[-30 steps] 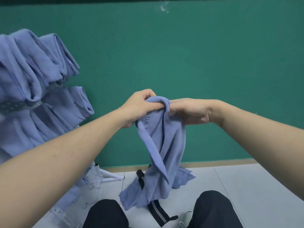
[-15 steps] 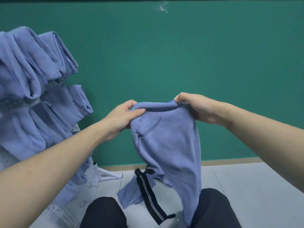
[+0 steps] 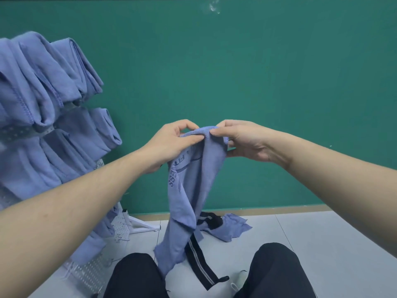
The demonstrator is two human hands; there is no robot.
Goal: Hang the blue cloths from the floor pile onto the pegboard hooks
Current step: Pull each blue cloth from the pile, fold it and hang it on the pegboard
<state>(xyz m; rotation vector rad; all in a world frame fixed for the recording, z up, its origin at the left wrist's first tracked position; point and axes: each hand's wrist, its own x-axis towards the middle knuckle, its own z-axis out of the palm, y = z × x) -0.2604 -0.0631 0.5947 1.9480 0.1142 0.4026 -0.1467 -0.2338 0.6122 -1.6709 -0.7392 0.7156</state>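
Pegboard (image 3: 103,274) stands at the far left, already crowded with hung blue cloths (image 3: 43,100) in two rows, and everything else is best placed against it. Just to its right the left hand (image 3: 169,143) pinches the top fold of the held cloth (image 3: 189,190), thumb over the bunched edge; the right hand (image 3: 245,140), further from the pegboard, pinches the same fold from the other side, fingertips nearly meeting the left's. The cloth hangs down from that shared grip to the floor between the person's knees. Right of the pegboard's white foot, on the floor (image 3: 322,237), lies what remains of the pile: one more blue cloth (image 3: 232,229) and a dark striped strap (image 3: 199,261). To hang it well, I'd judge the fold should be gathered narrow and kept taut between both pinches, then carried leftward to a free hook, likely low on the board, though I cannot make out which hooks are bare.
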